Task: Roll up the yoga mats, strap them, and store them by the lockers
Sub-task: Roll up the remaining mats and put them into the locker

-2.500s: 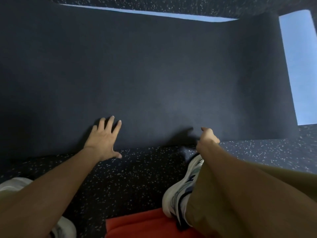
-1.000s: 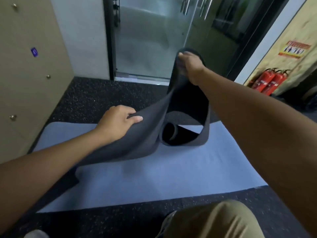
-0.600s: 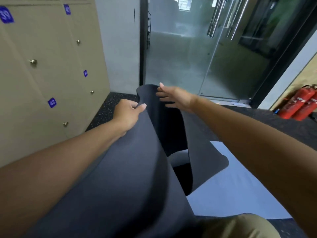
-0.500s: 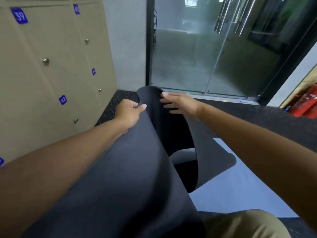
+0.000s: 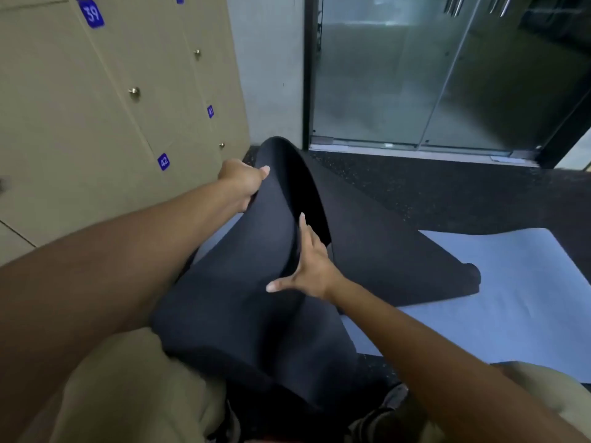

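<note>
Head view shows the dark yoga mat (image 5: 256,282) lifted off the floor in front of you, arched up in a hump between your hands, its far end folding over at the top and dropping down behind onto the light blue mat (image 5: 511,298) that lies flat on the floor. Your left hand (image 5: 241,183) grips the mat's left edge near the top of the hump, fingers (image 5: 248,201) curled under the edge and the thumb lying across the top surface. Your right hand (image 5: 311,266) lies on the mat's right side lower down, fingers (image 5: 303,231) held straight and close together along the edge, thumb stretched out wide to the left across the dark surface; it presses rather than pinches. The near part of the dark mat drapes down over your lap, across your khaki trousers (image 5: 128,394). One corner of the dark mat rests on the blue mat at the right. The speckled black floor (image 5: 431,193) runs beyond both mats to the glass doors (image 5: 415,75). To your left stand tan lockers (image 5: 96,107) with small knobs and blue number tags, 39, 41 and 42 among them, close beside your left hand.
</note>
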The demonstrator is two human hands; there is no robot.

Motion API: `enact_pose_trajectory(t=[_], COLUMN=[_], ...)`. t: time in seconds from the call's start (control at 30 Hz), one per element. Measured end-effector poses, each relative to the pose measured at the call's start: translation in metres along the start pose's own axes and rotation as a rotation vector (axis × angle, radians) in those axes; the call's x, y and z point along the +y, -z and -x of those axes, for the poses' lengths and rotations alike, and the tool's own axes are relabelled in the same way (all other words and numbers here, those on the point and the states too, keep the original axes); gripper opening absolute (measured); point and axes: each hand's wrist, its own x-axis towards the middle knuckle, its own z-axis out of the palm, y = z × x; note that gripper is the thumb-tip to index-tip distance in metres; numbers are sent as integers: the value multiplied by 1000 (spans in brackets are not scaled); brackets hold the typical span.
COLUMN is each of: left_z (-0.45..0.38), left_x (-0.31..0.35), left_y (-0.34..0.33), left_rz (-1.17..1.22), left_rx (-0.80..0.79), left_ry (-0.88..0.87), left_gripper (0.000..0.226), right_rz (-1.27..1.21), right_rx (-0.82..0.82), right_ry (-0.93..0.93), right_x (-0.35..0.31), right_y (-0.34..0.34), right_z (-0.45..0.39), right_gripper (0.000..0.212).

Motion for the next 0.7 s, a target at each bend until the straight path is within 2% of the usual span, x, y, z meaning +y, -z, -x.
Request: enact_pose_trajectory(t=[0.1, 0.17, 0.23, 0.33, 0.4, 0.5, 0.6, 0.7], left_z=[11, 11, 10, 17, 29, 68, 98, 111], left_x=[10, 13, 14, 9, -1, -11, -19, -35], left_y=[-1, 6, 15, 29, 42, 69, 96, 104], left_rz=[-4, -17, -30, -197, -363, -556, -833, -1052], left_rx=[-28, -10, 5, 33, 25, -98, -271, -256], left_ry=[37, 38, -16, -137, -257, -564, -835, -1017], left_gripper=[29, 30, 45, 50, 47, 77, 84, 91], right_rz=[15, 26, 91, 171, 224, 312, 294, 245], right_rx=[179, 274, 353, 339, 243, 122, 78, 12], right_ry=[57, 67, 90, 153, 197, 228, 222, 239], right_x=[-18, -24, -27, -29, -28, -27, -29, -29], right_y=[-13, -17, -15, -4, 6, 19, 34, 43], right_z=[-14, -22, -27, -31, -31, -29, -24, -15], right_gripper=[143, 114, 79, 49, 40, 28, 29, 33])
